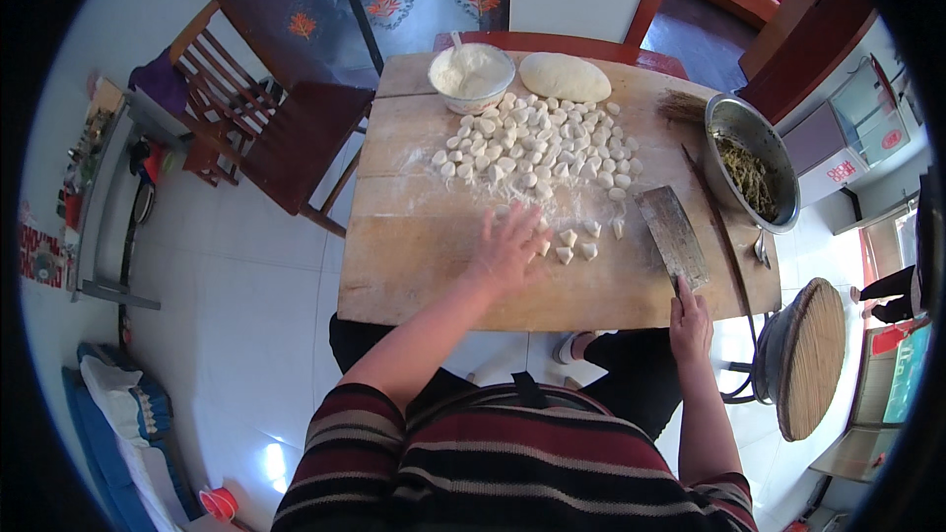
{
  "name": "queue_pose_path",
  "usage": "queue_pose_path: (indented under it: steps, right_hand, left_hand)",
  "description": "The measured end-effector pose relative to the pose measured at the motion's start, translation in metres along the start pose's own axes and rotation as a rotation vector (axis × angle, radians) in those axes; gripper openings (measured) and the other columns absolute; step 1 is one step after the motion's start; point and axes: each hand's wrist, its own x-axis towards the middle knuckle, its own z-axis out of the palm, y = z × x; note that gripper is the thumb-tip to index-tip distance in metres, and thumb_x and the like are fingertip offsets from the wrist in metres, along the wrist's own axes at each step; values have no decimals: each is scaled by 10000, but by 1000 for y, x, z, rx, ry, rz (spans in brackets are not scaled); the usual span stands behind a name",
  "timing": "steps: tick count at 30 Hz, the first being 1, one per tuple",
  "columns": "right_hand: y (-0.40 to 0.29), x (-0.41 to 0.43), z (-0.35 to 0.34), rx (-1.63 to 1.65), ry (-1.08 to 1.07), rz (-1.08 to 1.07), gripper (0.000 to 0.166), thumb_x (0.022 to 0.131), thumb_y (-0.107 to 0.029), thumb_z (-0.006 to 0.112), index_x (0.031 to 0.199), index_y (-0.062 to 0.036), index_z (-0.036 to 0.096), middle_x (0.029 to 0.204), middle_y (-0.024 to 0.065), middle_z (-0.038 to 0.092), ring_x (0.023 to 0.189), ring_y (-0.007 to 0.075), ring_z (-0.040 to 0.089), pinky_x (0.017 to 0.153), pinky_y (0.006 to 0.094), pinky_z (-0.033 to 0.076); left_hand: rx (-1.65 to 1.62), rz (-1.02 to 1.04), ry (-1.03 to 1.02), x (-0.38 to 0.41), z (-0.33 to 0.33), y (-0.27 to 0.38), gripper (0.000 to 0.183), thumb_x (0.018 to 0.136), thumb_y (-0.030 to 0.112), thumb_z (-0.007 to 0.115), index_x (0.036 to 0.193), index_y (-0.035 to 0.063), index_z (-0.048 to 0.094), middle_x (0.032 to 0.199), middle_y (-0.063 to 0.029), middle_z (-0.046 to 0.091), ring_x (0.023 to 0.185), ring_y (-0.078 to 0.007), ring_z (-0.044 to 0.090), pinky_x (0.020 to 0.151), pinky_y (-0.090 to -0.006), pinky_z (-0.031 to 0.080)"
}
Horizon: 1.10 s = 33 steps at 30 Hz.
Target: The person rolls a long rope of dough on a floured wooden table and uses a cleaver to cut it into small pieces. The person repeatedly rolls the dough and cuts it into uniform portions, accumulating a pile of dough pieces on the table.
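Observation:
My left hand (508,245) is spread over a few cut dough pieces (567,238) near the middle of the wooden board (414,273). Its fingers partly hide some of them, and whether it touches them I cannot tell. My right hand (691,321) grips the handle of a cleaver (672,233), whose broad blade lies flat over the board's right side. Beyond my left hand spreads a large heap of small dough pieces (543,137) dusted with flour. At the far edge rest a big oval lump of dough (565,77) and a bowl of flour (473,77) with a spoon handle sticking out.
On the right stands a metal basin (787,199) of dark green filling. A long thin rolling pin (720,222), a straw brush (681,106) and a spoon (762,250) lie near it. A wooden chair (295,140) is at the left, a round woven lid (811,358) at the lower right.

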Motion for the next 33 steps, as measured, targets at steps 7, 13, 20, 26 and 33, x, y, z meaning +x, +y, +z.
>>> queue_pose_path:
  steps: [7,13,20,26,33]
  right_hand:
    - [47,51,24,-130,-2,-27,495,908,-138,601,1394,-193,519,983,169,593,936,368,580,820,483,491]
    - [45,99,27,-256,-50,8,572,874,-109,620,1425,-166,476,1180,185,564,1099,383,537,947,493,450]
    - [1,81,45,20,101,-257,412,874,-72,585,1284,-88,552,1319,167,526,1271,405,453,1086,510,369]
    - [0,70,62,215,-19,-232,425,872,-110,606,1289,-52,544,1296,154,561,1274,373,476,1094,487,359]
    - [-105,92,111,362,-97,-234,641,900,-179,618,1462,-22,354,1491,234,382,1421,385,313,1166,473,267]
  left_hand:
    - [-28,-47,373,107,-47,-125,304,888,218,620,1163,89,637,1259,-172,560,1175,-368,530,966,-466,453]
    - [76,-269,118,214,-66,-201,249,865,216,627,1085,112,681,1099,-186,648,1043,-346,627,886,-455,508]
    - [74,-379,-377,277,-39,-221,287,820,220,654,1052,59,704,1054,-206,695,990,-322,670,867,-414,523]
    - [-257,-507,-268,275,-44,-219,288,779,132,711,1026,-14,701,972,-174,719,872,-296,704,771,-394,548]
    - [-947,-724,-45,246,-44,-266,349,780,52,709,1115,-21,648,995,-120,681,837,-215,674,697,-361,543]
